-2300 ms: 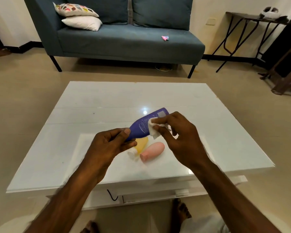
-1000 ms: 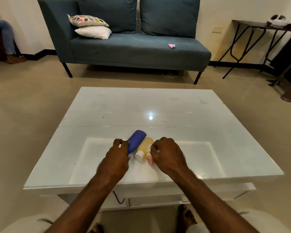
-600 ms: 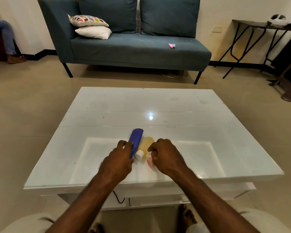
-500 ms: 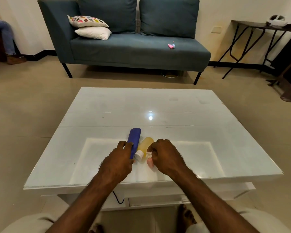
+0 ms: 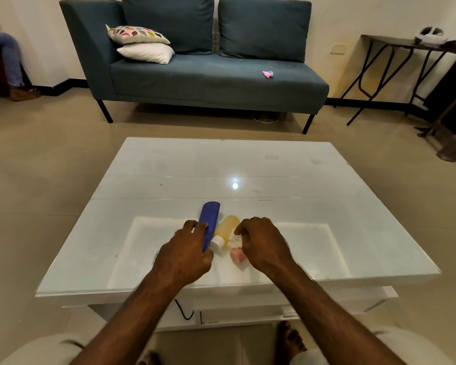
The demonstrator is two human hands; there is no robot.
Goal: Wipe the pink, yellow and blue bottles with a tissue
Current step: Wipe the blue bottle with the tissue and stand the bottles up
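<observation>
Far left edge: seated person's leg [image 5: 7, 57], jeans, brown shoe. Upper centre: blue sofa [image 5: 208, 75] with two pillows [image 5: 142, 43], small pink item [image 5: 267, 74] on seat. Upper right: dark side table [image 5: 406, 46].

Centre: white glass table [image 5: 169, 167].
Left hand [image 5: 183, 255] curled around near end of blue bottle [image 5: 209, 219], lying flat, hiding its cap.
Yellow bottle [image 5: 225, 229] touching blue one, white cap toward viewer.
Right hand [image 5: 263, 243] pinching tissue [image 5: 233, 241]; pink bottle [image 5: 238, 256] mostly hidden beneath.
No readable writing.

Bare forearms, bare feet [image 5: 290, 341], pale beige shorts [image 5: 34, 350] over both knees.
</observation>
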